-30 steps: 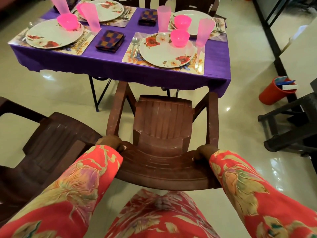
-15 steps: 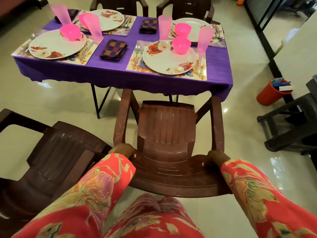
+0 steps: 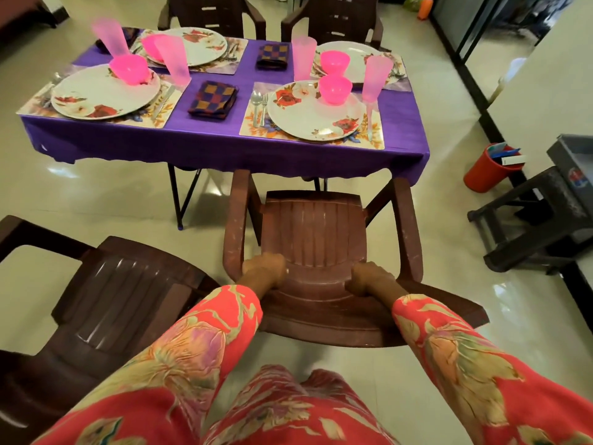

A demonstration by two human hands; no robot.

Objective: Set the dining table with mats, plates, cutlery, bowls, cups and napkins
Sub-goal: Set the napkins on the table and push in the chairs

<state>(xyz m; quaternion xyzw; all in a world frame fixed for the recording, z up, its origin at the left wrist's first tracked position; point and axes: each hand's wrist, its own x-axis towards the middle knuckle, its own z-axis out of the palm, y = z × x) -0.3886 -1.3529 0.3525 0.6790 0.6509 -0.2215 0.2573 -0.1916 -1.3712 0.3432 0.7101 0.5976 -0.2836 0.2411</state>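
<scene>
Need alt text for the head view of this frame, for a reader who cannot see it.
Both hands, left hand and right hand, grip the back of a brown plastic chair facing a purple-clothed table set with floral plates, pink bowls, pink cups, cutlery and checked napkins. A second brown chair stands to the left.

Both arms reach forward, the left hand [image 3: 265,270] and right hand [image 3: 366,279] with fingers curled in a grip.

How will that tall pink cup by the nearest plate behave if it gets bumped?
The tall pink cup looks narrow and high, so it probably tips easily. It seems thin translucent plastic, likely light and unlikely to shatter. Its round body may roll across the placemat.
</scene>
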